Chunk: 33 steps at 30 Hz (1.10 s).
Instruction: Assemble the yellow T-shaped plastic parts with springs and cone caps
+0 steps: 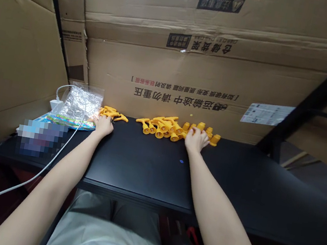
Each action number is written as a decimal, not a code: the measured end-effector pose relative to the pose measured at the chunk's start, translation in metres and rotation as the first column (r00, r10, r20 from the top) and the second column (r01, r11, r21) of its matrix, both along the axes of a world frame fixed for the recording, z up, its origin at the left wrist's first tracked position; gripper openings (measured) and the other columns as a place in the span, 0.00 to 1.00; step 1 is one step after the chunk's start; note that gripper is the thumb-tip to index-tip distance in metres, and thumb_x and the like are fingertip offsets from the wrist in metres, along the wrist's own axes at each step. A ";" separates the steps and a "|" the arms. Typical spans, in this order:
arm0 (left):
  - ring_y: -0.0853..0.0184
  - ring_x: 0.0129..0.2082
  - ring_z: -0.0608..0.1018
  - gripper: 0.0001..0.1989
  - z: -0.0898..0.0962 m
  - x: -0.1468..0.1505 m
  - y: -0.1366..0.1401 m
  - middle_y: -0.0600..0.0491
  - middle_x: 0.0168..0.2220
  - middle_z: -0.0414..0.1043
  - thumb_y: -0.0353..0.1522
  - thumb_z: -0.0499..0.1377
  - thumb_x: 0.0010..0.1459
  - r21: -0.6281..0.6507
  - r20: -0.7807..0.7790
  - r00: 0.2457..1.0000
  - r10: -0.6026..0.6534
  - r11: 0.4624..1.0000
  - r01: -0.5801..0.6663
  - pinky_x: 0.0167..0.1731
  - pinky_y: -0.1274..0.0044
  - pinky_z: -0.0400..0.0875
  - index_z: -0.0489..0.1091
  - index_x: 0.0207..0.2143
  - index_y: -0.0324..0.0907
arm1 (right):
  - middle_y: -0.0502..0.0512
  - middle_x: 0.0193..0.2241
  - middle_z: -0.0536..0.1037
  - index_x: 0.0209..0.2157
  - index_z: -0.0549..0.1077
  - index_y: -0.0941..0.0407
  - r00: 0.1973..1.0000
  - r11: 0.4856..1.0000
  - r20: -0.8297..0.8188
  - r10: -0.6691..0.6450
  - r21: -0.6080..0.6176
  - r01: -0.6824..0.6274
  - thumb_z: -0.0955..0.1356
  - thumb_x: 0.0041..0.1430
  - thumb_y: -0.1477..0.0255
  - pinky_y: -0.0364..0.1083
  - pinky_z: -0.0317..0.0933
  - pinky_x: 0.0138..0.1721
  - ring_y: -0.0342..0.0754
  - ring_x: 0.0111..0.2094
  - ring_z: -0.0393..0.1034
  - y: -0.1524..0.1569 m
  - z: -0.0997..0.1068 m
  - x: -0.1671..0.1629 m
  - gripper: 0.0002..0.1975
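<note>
My left hand reaches to the back of the black table, its fingers curled down at a small pile of curved yellow handle pieces. Its fingertips are partly hidden among them. My right hand has its fingers bent around a yellow cup-shaped piece in a group of hollow yellow cup pieces; the grip itself is partly covered by the fingers. Between both hands lies a heap of yellow parts, funnel-shaped with curved handles, their round open ends facing me.
Large cardboard sheets stand behind and left of the black table. At the left are a clear plastic bag, a colourful packet and a white cable. A black metal post slants up at the right.
</note>
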State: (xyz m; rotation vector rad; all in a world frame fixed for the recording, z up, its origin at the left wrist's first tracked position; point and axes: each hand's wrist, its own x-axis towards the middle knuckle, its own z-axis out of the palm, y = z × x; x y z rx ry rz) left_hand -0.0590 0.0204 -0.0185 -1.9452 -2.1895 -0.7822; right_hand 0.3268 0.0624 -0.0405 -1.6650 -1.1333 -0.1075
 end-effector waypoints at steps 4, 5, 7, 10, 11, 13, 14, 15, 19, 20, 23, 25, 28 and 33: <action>0.45 0.56 0.65 0.24 0.011 0.006 -0.009 0.35 0.52 0.65 0.34 0.55 0.56 0.067 0.036 0.999 -0.025 0.998 0.023 0.54 0.48 0.55 0.64 0.55 0.40 | 0.67 0.53 0.65 0.42 0.73 0.57 1.000 1.000 0.024 0.017 0.013 -0.017 0.60 0.57 0.68 0.69 0.38 0.59 0.63 0.58 0.53 -0.003 0.005 -0.004 0.16; 0.44 0.58 0.64 0.27 0.013 0.007 -0.011 0.35 0.54 0.64 0.37 0.56 0.55 0.079 0.047 0.998 -0.037 0.996 0.033 0.55 0.49 0.55 0.61 0.57 0.40 | 0.68 0.53 0.65 0.42 0.73 0.57 0.999 0.999 0.030 0.025 0.019 -0.026 0.59 0.57 0.69 0.69 0.38 0.58 0.63 0.58 0.53 -0.003 0.006 -0.005 0.16; 0.44 0.60 0.61 0.35 0.014 0.010 -0.012 0.35 0.56 0.60 0.40 0.59 0.53 0.090 0.061 0.996 -0.070 0.994 0.065 0.57 0.51 0.54 0.55 0.61 0.39 | 0.68 0.53 0.65 0.41 0.73 0.57 0.998 0.999 0.045 0.038 0.029 -0.040 0.59 0.57 0.70 0.68 0.40 0.58 0.63 0.58 0.53 -0.004 0.008 -0.007 0.15; 0.44 0.62 0.58 0.44 0.013 0.014 -0.010 0.36 0.59 0.55 0.42 0.64 0.49 0.076 0.065 0.987 -0.147 0.987 0.142 0.58 0.53 0.53 0.48 0.64 0.41 | 0.67 0.51 0.65 0.41 0.73 0.57 0.996 0.997 0.081 0.045 0.052 -0.050 0.60 0.57 0.70 0.66 0.43 0.58 0.62 0.57 0.54 -0.005 0.012 -0.010 0.15; 0.45 0.62 0.58 0.46 0.012 0.015 -0.009 0.37 0.59 0.54 0.42 0.65 0.48 0.067 0.063 0.982 -0.177 0.983 0.173 0.58 0.54 0.54 0.46 0.65 0.42 | 0.67 0.51 0.66 0.41 0.73 0.56 0.994 0.997 0.096 0.049 0.063 -0.055 0.60 0.57 0.70 0.66 0.44 0.58 0.62 0.57 0.54 -0.006 0.013 -0.012 0.15; 0.45 0.62 0.58 0.49 0.011 0.017 -0.007 0.37 0.59 0.54 0.40 0.66 0.46 0.044 0.056 0.974 -0.218 0.975 0.216 0.57 0.55 0.56 0.44 0.65 0.44 | 0.65 0.50 0.66 0.40 0.74 0.56 0.989 0.994 0.131 0.065 0.080 -0.076 0.60 0.57 0.70 0.64 0.47 0.57 0.61 0.56 0.56 -0.007 0.017 -0.016 0.14; 0.46 0.62 0.59 0.48 0.010 0.018 -0.007 0.37 0.59 0.55 0.37 0.66 0.46 0.033 0.051 0.974 -0.223 0.975 0.221 0.57 0.56 0.56 0.44 0.65 0.44 | 0.65 0.50 0.66 0.40 0.74 0.56 0.986 0.992 0.146 0.078 0.084 -0.091 0.60 0.57 0.70 0.63 0.49 0.57 0.61 0.55 0.57 -0.008 0.019 -0.019 0.14; 0.47 0.61 0.60 0.46 0.011 0.018 -0.006 0.38 0.59 0.55 0.35 0.66 0.47 0.027 0.042 0.975 -0.219 0.976 0.218 0.56 0.57 0.57 0.46 0.65 0.43 | 0.65 0.49 0.66 0.40 0.74 0.56 0.982 0.990 0.160 0.096 0.086 -0.110 0.61 0.56 0.70 0.62 0.50 0.56 0.60 0.54 0.58 -0.009 0.021 -0.022 0.14; 0.51 0.56 0.66 0.27 0.014 0.018 -0.009 0.40 0.53 0.63 0.27 0.55 0.56 0.105 -0.002 0.986 -0.164 0.981 0.163 0.53 0.60 0.59 0.58 0.59 0.43 | 0.62 0.46 0.65 0.41 0.74 0.55 0.965 0.973 0.181 0.191 0.095 -0.211 0.62 0.56 0.70 0.59 0.57 0.53 0.58 0.51 0.62 -0.015 0.030 -0.037 0.14; 0.52 0.54 0.67 0.23 0.015 0.018 -0.010 0.41 0.51 0.65 0.26 0.52 0.58 0.133 -0.008 0.987 -0.160 0.978 0.159 0.52 0.61 0.59 0.62 0.56 0.43 | 0.61 0.45 0.66 0.41 0.74 0.55 0.958 0.965 0.183 0.221 0.100 -0.242 0.62 0.56 0.70 0.58 0.58 0.52 0.56 0.49 0.64 -0.017 0.033 -0.042 0.14; 0.55 0.49 0.70 0.18 0.019 0.018 -0.013 0.43 0.45 0.69 0.26 0.46 0.60 0.174 -0.032 0.984 -0.177 0.968 0.180 0.50 0.63 0.60 0.69 0.49 0.44 | 0.59 0.44 0.66 0.41 0.74 0.53 0.926 0.934 0.199 0.321 0.098 -0.345 0.61 0.58 0.70 0.55 0.61 0.51 0.53 0.44 0.68 -0.024 0.040 -0.058 0.13; 0.55 0.48 0.70 0.15 0.021 0.019 -0.015 0.44 0.43 0.70 0.29 0.47 0.62 0.182 -0.068 0.977 -0.200 0.961 0.209 0.50 0.63 0.59 0.71 0.44 0.44 | 0.59 0.44 0.67 0.42 0.73 0.52 0.889 0.903 0.232 0.395 0.078 -0.422 0.62 0.58 0.70 0.55 0.62 0.50 0.53 0.44 0.69 -0.029 0.045 -0.069 0.12; 0.55 0.49 0.69 0.13 0.024 0.024 -0.019 0.44 0.46 0.68 0.35 0.48 0.64 0.204 -0.122 0.972 -0.199 0.954 0.220 0.50 0.62 0.58 0.72 0.41 0.44 | 0.58 0.45 0.69 0.46 0.71 0.51 0.787 0.821 0.313 0.532 0.039 -0.570 0.63 0.58 0.70 0.55 0.62 0.51 0.54 0.46 0.69 -0.038 0.049 -0.085 0.15; 0.54 0.51 0.70 0.14 0.024 0.032 -0.020 0.41 0.57 0.59 0.36 0.46 0.66 0.143 -0.167 0.962 -0.218 0.960 0.242 0.46 0.65 0.64 0.69 0.46 0.44 | 0.58 0.48 0.73 0.52 0.67 0.53 0.561 0.636 0.395 0.727 -0.080 -0.768 0.65 0.52 0.75 0.55 0.61 0.53 0.54 0.50 0.68 -0.045 0.049 -0.103 0.23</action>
